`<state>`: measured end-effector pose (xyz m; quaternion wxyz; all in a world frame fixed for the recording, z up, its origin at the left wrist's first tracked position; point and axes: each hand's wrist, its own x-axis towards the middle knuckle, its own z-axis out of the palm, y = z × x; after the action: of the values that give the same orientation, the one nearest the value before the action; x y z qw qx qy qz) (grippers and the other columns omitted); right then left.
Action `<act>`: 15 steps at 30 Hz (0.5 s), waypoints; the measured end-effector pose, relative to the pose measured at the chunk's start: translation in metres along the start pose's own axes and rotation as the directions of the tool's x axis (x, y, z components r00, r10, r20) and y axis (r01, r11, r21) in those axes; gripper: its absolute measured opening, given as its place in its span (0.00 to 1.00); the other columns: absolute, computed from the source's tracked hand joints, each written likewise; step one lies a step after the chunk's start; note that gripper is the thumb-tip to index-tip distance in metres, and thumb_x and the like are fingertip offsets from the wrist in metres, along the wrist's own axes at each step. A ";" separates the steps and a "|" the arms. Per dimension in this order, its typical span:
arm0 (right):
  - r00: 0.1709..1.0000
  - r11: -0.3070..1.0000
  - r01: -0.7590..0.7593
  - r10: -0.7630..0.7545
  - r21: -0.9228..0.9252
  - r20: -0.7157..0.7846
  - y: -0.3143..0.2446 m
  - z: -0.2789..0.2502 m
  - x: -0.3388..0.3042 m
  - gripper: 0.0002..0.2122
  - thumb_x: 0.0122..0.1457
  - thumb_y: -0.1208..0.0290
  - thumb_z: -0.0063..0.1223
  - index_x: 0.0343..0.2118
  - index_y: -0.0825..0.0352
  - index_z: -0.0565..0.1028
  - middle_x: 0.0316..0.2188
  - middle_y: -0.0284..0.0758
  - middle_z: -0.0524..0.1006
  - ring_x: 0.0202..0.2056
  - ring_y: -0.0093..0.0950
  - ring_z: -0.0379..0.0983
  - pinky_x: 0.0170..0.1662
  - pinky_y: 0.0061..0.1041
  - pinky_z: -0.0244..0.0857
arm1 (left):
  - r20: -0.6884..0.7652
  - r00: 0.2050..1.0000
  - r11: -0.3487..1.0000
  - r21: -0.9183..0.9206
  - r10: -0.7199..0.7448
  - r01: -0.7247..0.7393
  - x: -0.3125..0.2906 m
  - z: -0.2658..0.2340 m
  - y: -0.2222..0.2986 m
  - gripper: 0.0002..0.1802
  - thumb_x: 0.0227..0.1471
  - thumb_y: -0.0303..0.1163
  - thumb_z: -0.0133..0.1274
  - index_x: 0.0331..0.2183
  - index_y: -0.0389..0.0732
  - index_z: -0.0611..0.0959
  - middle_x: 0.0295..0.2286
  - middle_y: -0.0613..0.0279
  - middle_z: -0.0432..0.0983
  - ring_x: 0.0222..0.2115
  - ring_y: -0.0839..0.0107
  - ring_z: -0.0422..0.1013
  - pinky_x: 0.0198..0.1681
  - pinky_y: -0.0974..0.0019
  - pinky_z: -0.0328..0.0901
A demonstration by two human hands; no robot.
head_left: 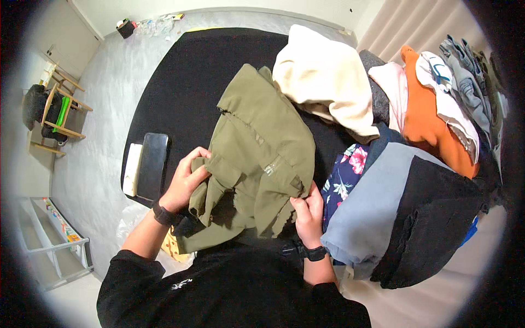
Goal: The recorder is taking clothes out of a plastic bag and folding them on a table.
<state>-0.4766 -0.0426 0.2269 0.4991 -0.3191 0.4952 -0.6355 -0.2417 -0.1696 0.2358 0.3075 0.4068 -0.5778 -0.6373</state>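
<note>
An olive-green garment (262,136) lies bunched on the black table in front of me, with a seam or pocket strip and a small pale print on it. Whether it is a jacket or trousers I cannot tell. At its left edge, my left hand (188,177) is closed with the thumb over a fold of the cloth. My right hand (309,213) pinches the garment's lower right edge. Both wrists wear dark bands. The cloth's lower part hangs over the table edge near my body.
On the black table (180,76), a dark phone (153,164) and a white box (132,169) lie at the left. Piled clothes rise at the right: a cream garment (328,76), an orange one (432,120), grey-blue and black cloth (377,202). A wooden chair (63,109) stands far left.
</note>
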 end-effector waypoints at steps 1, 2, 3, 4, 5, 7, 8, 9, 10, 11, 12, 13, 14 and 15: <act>1.000 1.000 -0.005 0.005 0.025 -0.021 0.000 0.000 -0.001 0.12 0.53 0.79 0.42 0.41 0.70 0.66 0.37 0.32 0.71 0.40 0.20 0.64 0.46 0.20 0.57 | 0.001 1.000 1.000 -0.019 0.005 -0.005 -0.002 0.000 -0.001 0.07 0.50 0.29 0.47 0.33 0.39 0.70 0.27 0.72 0.67 0.30 0.85 0.61 0.33 0.77 0.59; 1.000 1.000 0.011 -0.011 0.000 -0.014 0.001 -0.001 -0.001 0.12 0.52 0.79 0.42 0.41 0.70 0.66 0.37 0.32 0.71 0.40 0.20 0.64 0.46 0.19 0.57 | -0.002 0.999 0.999 -0.015 0.036 -0.036 -0.003 0.000 -0.002 0.07 0.50 0.29 0.46 0.33 0.39 0.70 0.27 0.72 0.67 0.30 0.85 0.61 0.32 0.77 0.59; 0.999 0.999 0.028 -0.029 -0.015 -0.030 0.001 -0.002 -0.002 0.12 0.52 0.79 0.42 0.41 0.71 0.66 0.37 0.32 0.71 0.39 0.20 0.64 0.45 0.19 0.57 | 0.007 0.999 0.999 0.003 0.040 -0.040 -0.005 -0.001 -0.003 0.06 0.50 0.28 0.46 0.33 0.39 0.70 0.27 0.72 0.67 0.30 0.85 0.61 0.32 0.77 0.59; 0.999 0.999 0.045 -0.045 0.003 -0.024 0.003 -0.002 -0.003 0.12 0.51 0.78 0.42 0.40 0.71 0.67 0.37 0.32 0.70 0.38 0.20 0.64 0.45 0.19 0.57 | -0.011 0.999 0.998 -0.037 0.043 -0.044 -0.006 0.000 -0.005 0.06 0.51 0.29 0.46 0.33 0.39 0.70 0.27 0.72 0.67 0.29 0.85 0.61 0.32 0.77 0.59; 0.999 0.999 0.043 -0.042 0.021 -0.025 0.003 -0.003 -0.004 0.13 0.51 0.78 0.41 0.40 0.71 0.67 0.36 0.32 0.70 0.39 0.20 0.64 0.46 0.19 0.56 | -0.022 0.999 0.998 -0.035 0.045 -0.046 -0.008 -0.001 -0.006 0.06 0.51 0.30 0.46 0.33 0.40 0.70 0.27 0.72 0.67 0.29 0.85 0.61 0.33 0.77 0.59; 0.996 0.995 0.086 -0.085 0.052 -0.033 0.007 -0.003 -0.004 0.14 0.50 0.78 0.40 0.41 0.72 0.67 0.37 0.33 0.71 0.40 0.21 0.64 0.47 0.19 0.56 | -0.030 0.998 0.991 -0.122 0.048 -0.052 -0.011 -0.001 -0.008 0.06 0.52 0.30 0.46 0.33 0.40 0.71 0.26 0.72 0.67 0.29 0.85 0.62 0.33 0.77 0.59; 0.995 0.994 0.091 -0.090 0.055 -0.032 0.008 -0.003 -0.005 0.15 0.50 0.78 0.40 0.42 0.73 0.67 0.38 0.34 0.71 0.41 0.21 0.64 0.48 0.19 0.55 | -0.024 0.998 0.982 -0.178 0.051 -0.055 -0.013 -0.001 -0.009 0.07 0.52 0.31 0.46 0.34 0.40 0.71 0.27 0.71 0.68 0.29 0.83 0.64 0.33 0.77 0.60; 0.994 0.992 0.104 -0.101 0.067 -0.048 0.009 -0.002 -0.005 0.15 0.49 0.78 0.40 0.42 0.73 0.67 0.39 0.34 0.71 0.42 0.22 0.64 0.49 0.19 0.55 | -0.038 0.998 0.985 -0.165 0.052 -0.058 -0.014 -0.001 -0.010 0.07 0.52 0.31 0.46 0.34 0.40 0.71 0.27 0.71 0.68 0.29 0.83 0.64 0.33 0.77 0.60; 0.992 0.991 0.118 -0.115 0.067 -0.045 0.010 -0.003 -0.005 0.17 0.48 0.78 0.39 0.43 0.73 0.67 0.40 0.35 0.71 0.42 0.23 0.64 0.50 0.20 0.54 | -0.044 0.998 0.976 -0.209 0.048 -0.056 -0.015 -0.002 -0.010 0.07 0.52 0.31 0.46 0.34 0.40 0.71 0.28 0.70 0.69 0.29 0.83 0.64 0.33 0.77 0.61; 0.989 0.986 0.142 -0.138 0.090 -0.050 0.010 -0.003 -0.006 0.19 0.47 0.77 0.39 0.44 0.74 0.67 0.41 0.35 0.71 0.43 0.24 0.64 0.51 0.20 0.54 | -0.015 0.997 0.957 -0.281 0.069 -0.071 -0.016 -0.003 -0.011 0.07 0.53 0.31 0.46 0.34 0.39 0.71 0.28 0.69 0.69 0.29 0.82 0.65 0.33 0.77 0.61; 0.990 0.987 0.131 -0.125 0.095 -0.062 0.012 -0.003 -0.006 0.20 0.46 0.76 0.39 0.45 0.74 0.67 0.41 0.35 0.71 0.44 0.24 0.64 0.51 0.21 0.53 | -0.022 0.996 0.952 -0.294 0.086 -0.089 -0.017 -0.004 -0.011 0.08 0.51 0.31 0.45 0.34 0.40 0.70 0.29 0.68 0.69 0.30 0.80 0.66 0.34 0.75 0.62; 0.987 0.985 0.135 -0.124 0.109 -0.100 0.012 -0.003 -0.006 0.22 0.46 0.76 0.38 0.47 0.74 0.66 0.42 0.36 0.71 0.44 0.25 0.64 0.52 0.21 0.53 | -0.056 0.994 0.958 -0.267 0.091 -0.103 -0.018 -0.005 -0.011 0.08 0.51 0.31 0.45 0.34 0.40 0.70 0.29 0.68 0.69 0.30 0.80 0.66 0.34 0.75 0.62; 0.985 0.982 0.155 -0.145 0.109 -0.096 0.013 -0.002 -0.007 0.23 0.45 0.75 0.38 0.48 0.74 0.66 0.44 0.37 0.71 0.46 0.26 0.64 0.53 0.22 0.53 | -0.038 0.993 0.930 -0.348 0.114 -0.120 -0.018 -0.008 -0.011 0.07 0.50 0.31 0.44 0.34 0.41 0.70 0.28 0.68 0.68 0.30 0.79 0.66 0.34 0.74 0.62; 0.990 0.983 0.120 -0.108 0.142 -0.089 0.012 -0.002 -0.007 0.23 0.45 0.75 0.38 0.49 0.74 0.66 0.44 0.37 0.71 0.46 0.27 0.64 0.54 0.22 0.52 | -0.012 0.994 0.888 -0.449 0.106 -0.100 -0.019 -0.010 -0.010 0.07 0.49 0.30 0.44 0.34 0.42 0.69 0.28 0.69 0.67 0.30 0.79 0.65 0.35 0.73 0.62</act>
<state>-0.4727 -0.0358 0.2155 0.4634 -0.2836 0.4477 -0.7102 -0.2230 -0.1572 0.2292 0.4226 0.2897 -0.4380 -0.7387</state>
